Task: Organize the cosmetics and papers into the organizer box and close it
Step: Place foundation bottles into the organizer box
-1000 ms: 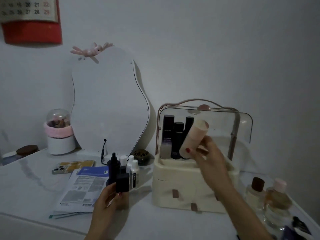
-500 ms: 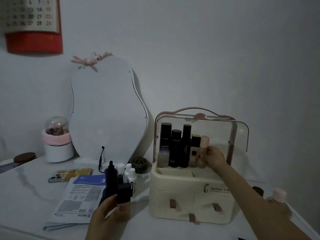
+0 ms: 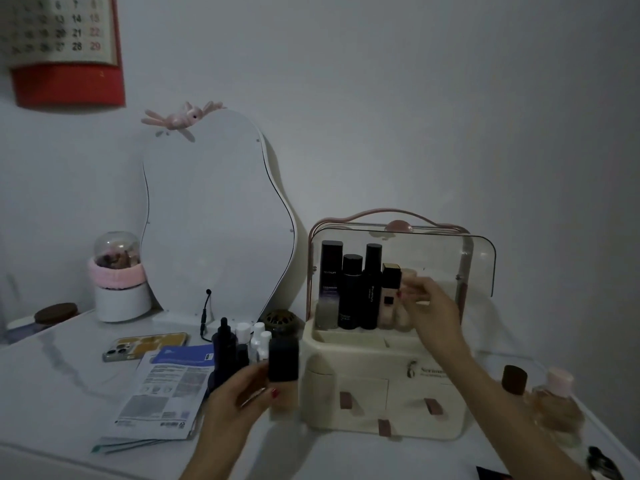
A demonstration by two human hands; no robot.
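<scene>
Organizer (image 3: 381,393) on table (image 3: 52,393), clear lid (image 3: 478,261) up, dark bottles (image 3: 351,289) upright in top tray. Right fingers (image 3: 414,289) curled round pale tube (image 3: 403,315) beside them. Left hand (image 3: 239,400) gripping black-capped bottle (image 3: 283,375) just before organizer. Papers (image 3: 166,393) flat, left of that hand, phone (image 3: 145,346) behind

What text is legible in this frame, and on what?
"14", "21", "22", "28", "29": wall calendar; its other numbers are blurred.
"REVITALIFT": tall black bottle at the left of the organizer box row; its lower label is too small to read.
"Ser…": front of the organizer box, cut off by the right arm.
Leaflets, vertical print on another black bottle: unreadable.
</scene>
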